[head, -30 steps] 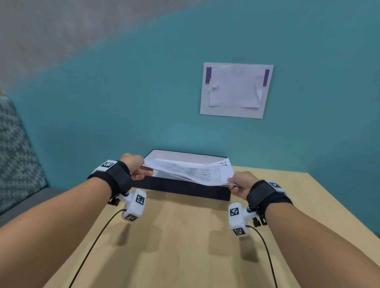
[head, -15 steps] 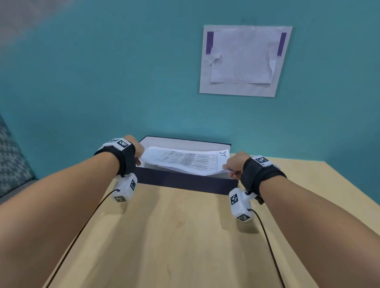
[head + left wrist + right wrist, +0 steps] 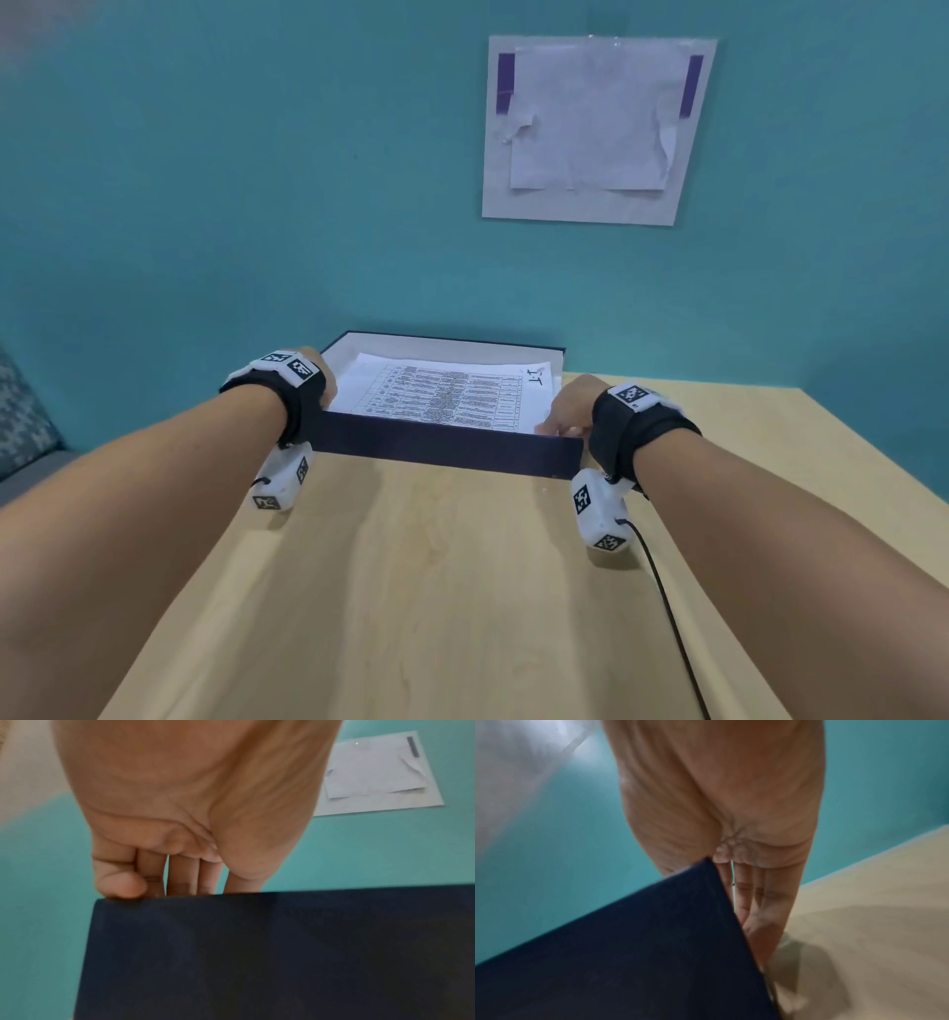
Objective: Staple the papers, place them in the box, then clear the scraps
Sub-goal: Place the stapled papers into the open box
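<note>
The printed papers [image 3: 441, 395] lie flat inside the shallow dark box [image 3: 441, 452] at the table's far edge. My left hand [image 3: 321, 377] is at the box's left end. In the left wrist view its fingers [image 3: 182, 876] reach straight down behind the box wall [image 3: 257, 953], tips hidden. My right hand [image 3: 567, 406] is at the box's right front corner by the papers' corner. In the right wrist view its fingers [image 3: 765, 902] run straight down outside the box wall [image 3: 628, 953]. Its thumb is hidden. Small pale bits [image 3: 791, 1002], blurred, lie on the table beside that corner.
The wooden table [image 3: 436, 591] stretches from the box toward me. On the teal wall behind hangs a taped white sheet [image 3: 590, 128]. A patterned cushion [image 3: 20, 426] sits low at the left. A black cable [image 3: 667, 606] trails from the right wrist camera.
The papers went from being held above the box by both hands down into it, where they now lie flat. Both hands dropped to the box's ends.
</note>
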